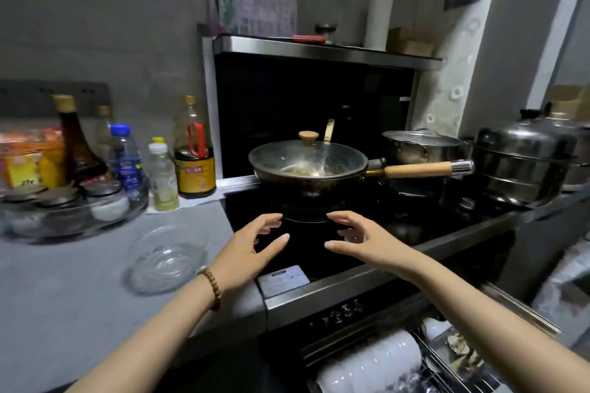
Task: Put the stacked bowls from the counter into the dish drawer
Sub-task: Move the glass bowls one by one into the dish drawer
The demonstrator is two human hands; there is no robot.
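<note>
Below and nearest of the wok, the open dish drawer (453, 372) holds a stack of white bowls (373, 360) lying on edge. In front of the wok (308, 166), left hand (252, 249) and right hand (360, 242) hover over the black cooktop (306, 254), fingers spread loose, grasping nothing. Left of the wok, one glass dish (166, 260) sits on the grey counter (64, 281). Right of it stand two steel pots (421, 145). Grey walls behind.

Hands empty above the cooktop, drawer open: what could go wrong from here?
The open dish drawer juts out below the forearms; a knock may rattle the white bowls racked on edge. The left hand and right hand hover close to the lidded wok, which may be hot. Its wooden handle sticks out sideways, easy to snag.
</note>
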